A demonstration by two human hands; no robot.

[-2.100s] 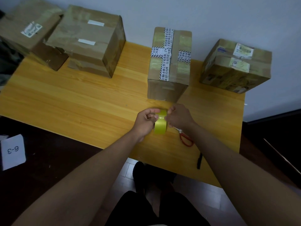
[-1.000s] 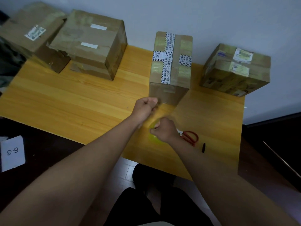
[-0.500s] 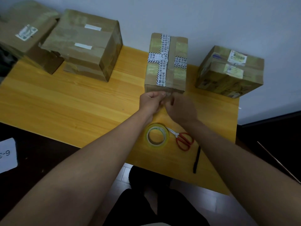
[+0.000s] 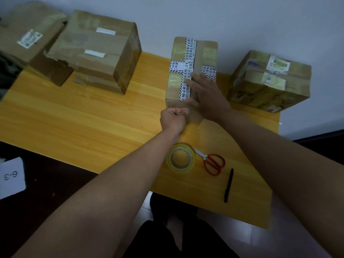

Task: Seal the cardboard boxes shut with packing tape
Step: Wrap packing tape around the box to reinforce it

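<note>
right hand: flat, fingers straight, pressing the top of the tall printed-tape cardboard box
left hand: fist curled at the box's near face; contents unclear

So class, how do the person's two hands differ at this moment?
The right hand lies flat with straight fingers on top of the box; the left hand is curled at the box's near face. The right hand sits farther from the person than the left hand. Both touch the same box.
</note>
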